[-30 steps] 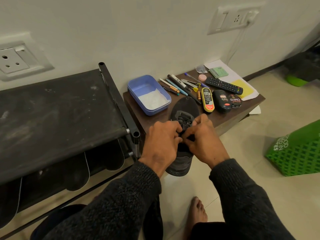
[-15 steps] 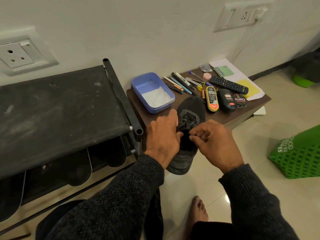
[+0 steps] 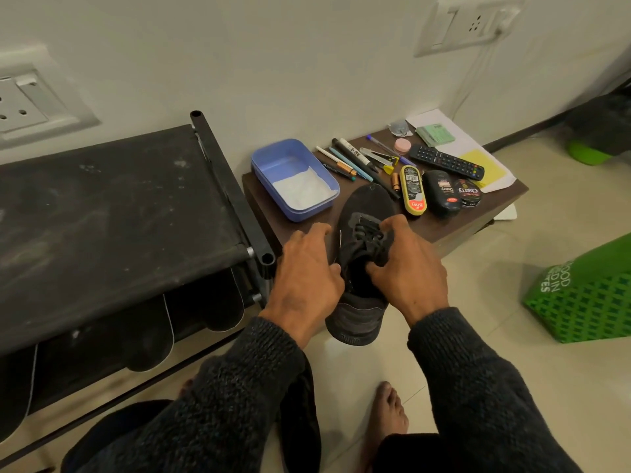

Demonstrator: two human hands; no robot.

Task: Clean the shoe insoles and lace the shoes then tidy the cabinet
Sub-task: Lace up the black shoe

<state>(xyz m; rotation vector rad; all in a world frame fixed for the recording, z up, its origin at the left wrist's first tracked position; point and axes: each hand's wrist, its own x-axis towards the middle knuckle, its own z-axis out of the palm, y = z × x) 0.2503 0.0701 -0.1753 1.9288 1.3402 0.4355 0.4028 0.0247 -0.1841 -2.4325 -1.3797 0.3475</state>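
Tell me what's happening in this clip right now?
A person is working on a black shoe whose toe rests on a small brown table. The left hand holds the shoe's side, and the right hand has its fingers at the laces, which are already threaded through several eyelets. A blue tub, pens, shoe polish and a remote lie on the table. Insoles stand in the black rack to the left.

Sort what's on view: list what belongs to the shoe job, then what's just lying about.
Job: shoe, laces, left hand, right hand, insoles, polish, rack.

Lying about: remote, pens, blue tub, papers, green basket.
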